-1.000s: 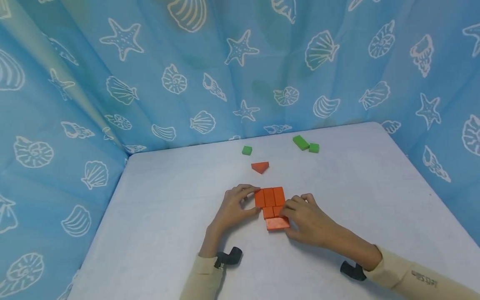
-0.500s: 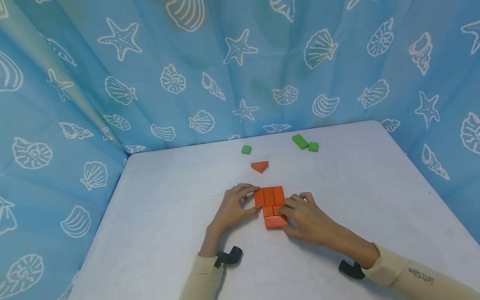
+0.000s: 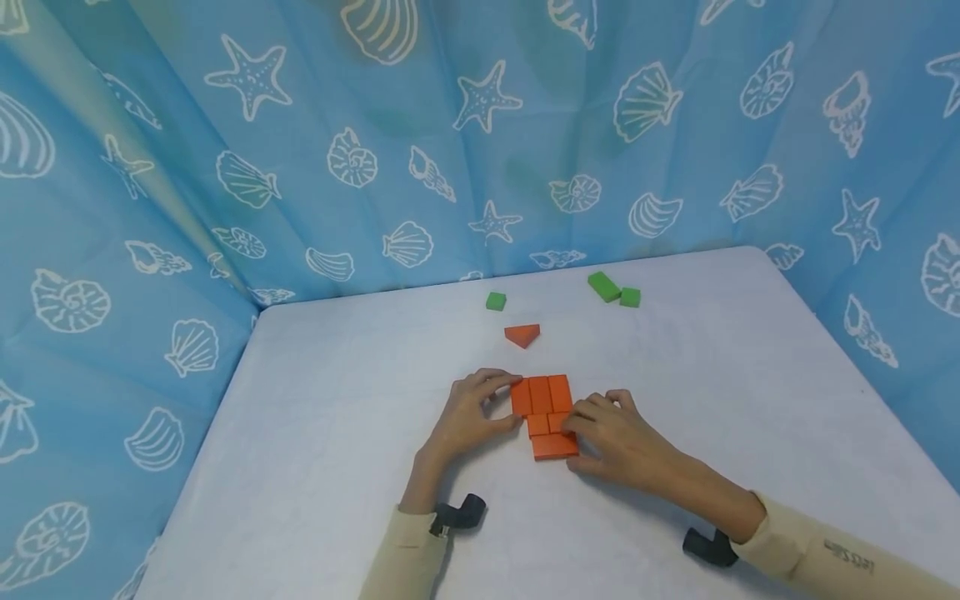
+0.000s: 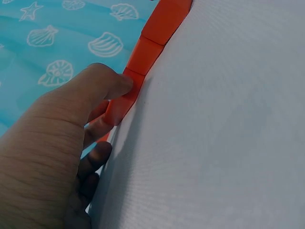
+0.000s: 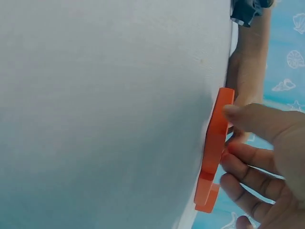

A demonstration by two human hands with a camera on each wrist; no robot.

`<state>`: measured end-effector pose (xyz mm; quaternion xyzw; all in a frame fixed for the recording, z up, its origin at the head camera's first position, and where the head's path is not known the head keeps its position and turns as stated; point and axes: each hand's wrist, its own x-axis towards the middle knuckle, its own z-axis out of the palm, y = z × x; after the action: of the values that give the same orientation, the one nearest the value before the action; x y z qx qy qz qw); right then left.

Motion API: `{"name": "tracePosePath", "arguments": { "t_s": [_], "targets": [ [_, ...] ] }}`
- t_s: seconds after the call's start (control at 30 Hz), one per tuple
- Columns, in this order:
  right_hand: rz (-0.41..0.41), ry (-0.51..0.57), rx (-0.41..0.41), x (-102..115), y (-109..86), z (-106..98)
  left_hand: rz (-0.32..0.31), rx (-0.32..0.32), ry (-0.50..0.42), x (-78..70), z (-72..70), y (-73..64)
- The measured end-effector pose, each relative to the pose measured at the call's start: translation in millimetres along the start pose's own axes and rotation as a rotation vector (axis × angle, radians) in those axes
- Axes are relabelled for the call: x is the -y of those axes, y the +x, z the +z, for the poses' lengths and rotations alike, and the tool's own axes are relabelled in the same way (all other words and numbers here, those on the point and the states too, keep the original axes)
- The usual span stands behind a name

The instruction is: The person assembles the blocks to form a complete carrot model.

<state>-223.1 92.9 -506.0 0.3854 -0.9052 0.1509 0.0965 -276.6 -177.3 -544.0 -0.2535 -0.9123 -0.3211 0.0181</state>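
Observation:
Several orange wooden blocks lie edge to edge on the white table: three upright oblongs at the back, two small blocks (image 3: 537,425) in the middle, and a wide front block (image 3: 553,447). My left hand (image 3: 468,410) pinches the back row's left block (image 3: 520,398), index finger at its far corner and thumb at its near one. Curled over the right side, my right hand (image 3: 622,437) grips the front block, with fingertips covering part of the right small block. In the right wrist view its thumb presses an orange block's (image 5: 217,133) side.
Behind the group lies an orange triangular block (image 3: 522,335). Farther back are a green cube (image 3: 496,301), a green oblong block (image 3: 603,286) and another green cube (image 3: 630,297). A blue shell-print curtain (image 3: 405,167) surrounds the white table (image 3: 337,417).
The front orange block has shifted slightly left under my right hand, and the glare on its top is gone. My left hand stays on its block.

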Motion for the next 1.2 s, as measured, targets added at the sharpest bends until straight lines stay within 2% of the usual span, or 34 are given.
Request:
{"name": "tracePosePath", "arguments": {
  "t_s": [0.23,0.4,0.67,0.77,0.97,1.2],
  "targets": [
    [0.049,0.025,0.001,-2.2,11.3,-18.4,-0.017,0.008,0.004,1.5,-2.4,0.0],
    [0.086,0.038,-0.019,-12.4,23.6,-29.5,-0.019,0.01,0.016,2.7,-3.0,-1.3],
    [0.143,0.05,-0.051,-40.6,58.9,-40.2,-0.032,0.014,0.017,4.4,-4.4,-2.5],
    [0.163,0.068,-0.058,-52.2,75.9,-39.4,-0.029,0.006,0.018,5.5,-4.4,-2.9],
    [0.218,0.094,-0.003,-73.6,109.6,-28.1,-0.02,0.003,0.004,6.0,-0.8,-2.1],
    [0.23,0.119,0.065,-84.1,132.7,-13.1,0.022,-0.017,0.008,3.1,1.4,1.9]
  ]
}}
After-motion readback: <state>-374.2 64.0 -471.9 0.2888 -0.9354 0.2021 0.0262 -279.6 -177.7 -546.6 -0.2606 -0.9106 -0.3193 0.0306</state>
